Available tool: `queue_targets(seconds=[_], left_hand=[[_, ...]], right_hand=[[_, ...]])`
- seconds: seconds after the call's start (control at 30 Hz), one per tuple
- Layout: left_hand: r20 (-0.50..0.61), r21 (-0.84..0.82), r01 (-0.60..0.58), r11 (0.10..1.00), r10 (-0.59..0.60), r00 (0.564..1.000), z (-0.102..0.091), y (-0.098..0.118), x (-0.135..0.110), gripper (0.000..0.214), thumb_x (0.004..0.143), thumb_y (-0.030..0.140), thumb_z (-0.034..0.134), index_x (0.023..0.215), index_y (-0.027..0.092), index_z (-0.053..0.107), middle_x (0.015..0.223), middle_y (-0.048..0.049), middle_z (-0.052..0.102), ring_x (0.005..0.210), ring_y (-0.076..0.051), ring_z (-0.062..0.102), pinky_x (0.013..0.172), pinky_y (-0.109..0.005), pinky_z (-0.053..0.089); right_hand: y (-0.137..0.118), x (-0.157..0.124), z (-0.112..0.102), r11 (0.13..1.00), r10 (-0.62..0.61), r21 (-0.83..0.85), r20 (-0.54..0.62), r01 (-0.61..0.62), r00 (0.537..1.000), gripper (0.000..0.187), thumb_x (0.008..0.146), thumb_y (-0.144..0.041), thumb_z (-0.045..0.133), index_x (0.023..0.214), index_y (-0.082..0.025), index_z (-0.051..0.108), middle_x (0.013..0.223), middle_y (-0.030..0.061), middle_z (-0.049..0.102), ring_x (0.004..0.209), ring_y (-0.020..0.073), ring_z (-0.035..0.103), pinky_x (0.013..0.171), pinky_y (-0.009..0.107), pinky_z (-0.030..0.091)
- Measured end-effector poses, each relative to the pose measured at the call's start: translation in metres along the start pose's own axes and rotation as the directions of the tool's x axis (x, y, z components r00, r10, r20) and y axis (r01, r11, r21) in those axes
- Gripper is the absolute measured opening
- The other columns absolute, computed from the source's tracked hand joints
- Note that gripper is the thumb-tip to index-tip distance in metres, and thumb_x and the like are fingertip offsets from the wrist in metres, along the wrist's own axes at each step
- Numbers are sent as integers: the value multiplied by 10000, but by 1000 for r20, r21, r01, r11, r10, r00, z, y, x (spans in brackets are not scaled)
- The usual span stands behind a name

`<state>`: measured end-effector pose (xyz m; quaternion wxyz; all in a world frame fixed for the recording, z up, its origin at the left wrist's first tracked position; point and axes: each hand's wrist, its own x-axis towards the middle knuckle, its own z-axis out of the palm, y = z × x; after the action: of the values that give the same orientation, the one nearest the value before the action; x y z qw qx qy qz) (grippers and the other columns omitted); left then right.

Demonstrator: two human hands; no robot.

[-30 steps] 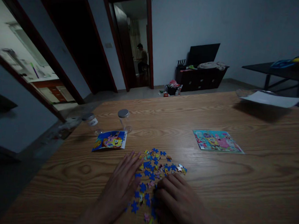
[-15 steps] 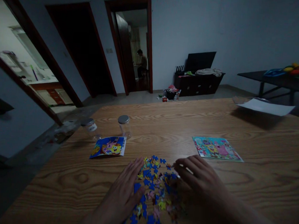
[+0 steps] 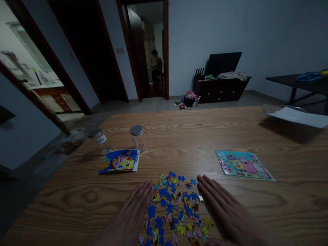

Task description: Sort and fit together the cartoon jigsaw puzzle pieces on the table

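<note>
Loose jigsaw puzzle pieces point(image 3: 169, 207), mostly blue with some yellow and pink, lie spread on the wooden table point(image 3: 176, 138) between my hands. My left hand point(image 3: 131, 212) rests flat along their left edge, fingers stretched forward and holding nothing. Along the right edge lies my right hand point(image 3: 225, 212), fingers extended, its fingertips beside the upper right pieces. One piece near it shows a whitish face. Beyond my left hand is a blue cartoon picture sheet point(image 3: 120, 161); past my right hand, a teal and pink cartoon picture sheet point(image 3: 245, 164) lies flat.
Two clear jars with grey lids, one standing point(image 3: 137, 136) and another point(image 3: 98, 137) farther left, are behind the blue sheet. A white sheet point(image 3: 302, 116) sits at the far right of the table. A seated person point(image 3: 157, 66) shows through the doorway.
My right hand has gone from curled fingers over the pieces to lying flat at their right side. My left hand has shifted slightly left, off the pieces. The view has tilted a little.
</note>
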<state>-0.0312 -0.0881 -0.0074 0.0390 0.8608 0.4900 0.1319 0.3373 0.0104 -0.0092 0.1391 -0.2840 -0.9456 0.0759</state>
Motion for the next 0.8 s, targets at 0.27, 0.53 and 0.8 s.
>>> queue_targets(seconds=[0.27,0.53,0.8], left_hand=[[57,-23,91,996,-90,994,17,13,23,1396,778,824,715,1701,184,-114,1754,-207,154,1579,-468,260,1177,-668,440],[43,-66,92,994,-89,995,22,19,44,1189,895,792,616,1714,208,-18,1773,-164,79,1616,-438,144,1223,-665,366],[176,-89,-28,996,44,983,7,25,60,1004,993,700,551,1711,276,-9,1774,-75,132,1624,-370,179,1288,-679,206]], right_hand=[[-30,21,22,992,32,122,-19,-30,999,1213,886,-732,668,1694,-93,27,1722,261,187,1578,462,229,1188,632,428],[-30,16,15,992,27,122,8,-28,1000,1138,927,-696,650,1700,-128,38,1736,212,168,1593,419,211,1224,596,400],[-35,26,4,988,-5,151,124,-14,992,912,1015,-649,556,1700,-259,97,1750,93,147,1616,353,157,1293,574,258]])
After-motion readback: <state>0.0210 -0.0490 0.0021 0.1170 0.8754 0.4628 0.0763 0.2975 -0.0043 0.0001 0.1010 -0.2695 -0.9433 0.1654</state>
